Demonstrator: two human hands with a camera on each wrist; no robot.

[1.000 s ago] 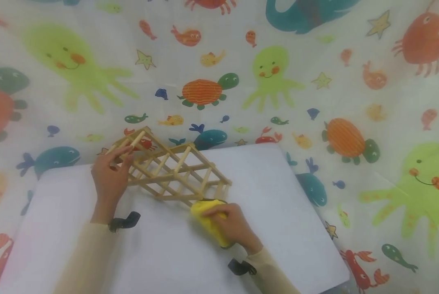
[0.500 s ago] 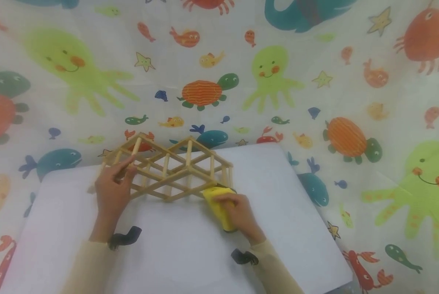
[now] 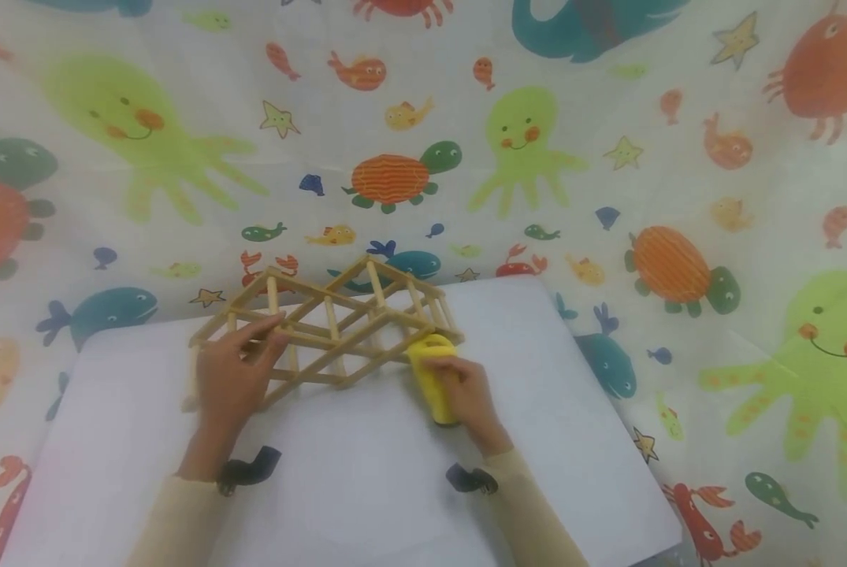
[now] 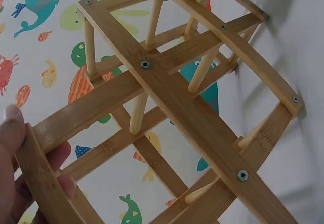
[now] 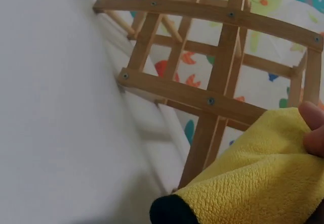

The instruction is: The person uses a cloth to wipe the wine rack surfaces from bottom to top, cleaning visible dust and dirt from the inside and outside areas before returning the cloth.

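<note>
A folding wooden rack, a lattice of riveted slats and round dowels, stands across the back of the white table. My left hand holds its left part; in the left wrist view the thumb and fingers grip a slat from both sides. My right hand pinches a yellow cloth with a dark edge. The cloth lies against the rack's right front slats, and its folds hide part of the lower slat in the right wrist view, where only fingertips show at the edge.
The white tabletop stretches in front of the rack and to both sides. Behind it hangs a curtain printed with sea animals. Dark wrist straps sit on both forearms.
The rack has turned and tilted in the hands, its left end coming lower and nearer. My left hand has moved down and right. The right hand, with the cloth, has shifted up and right.
</note>
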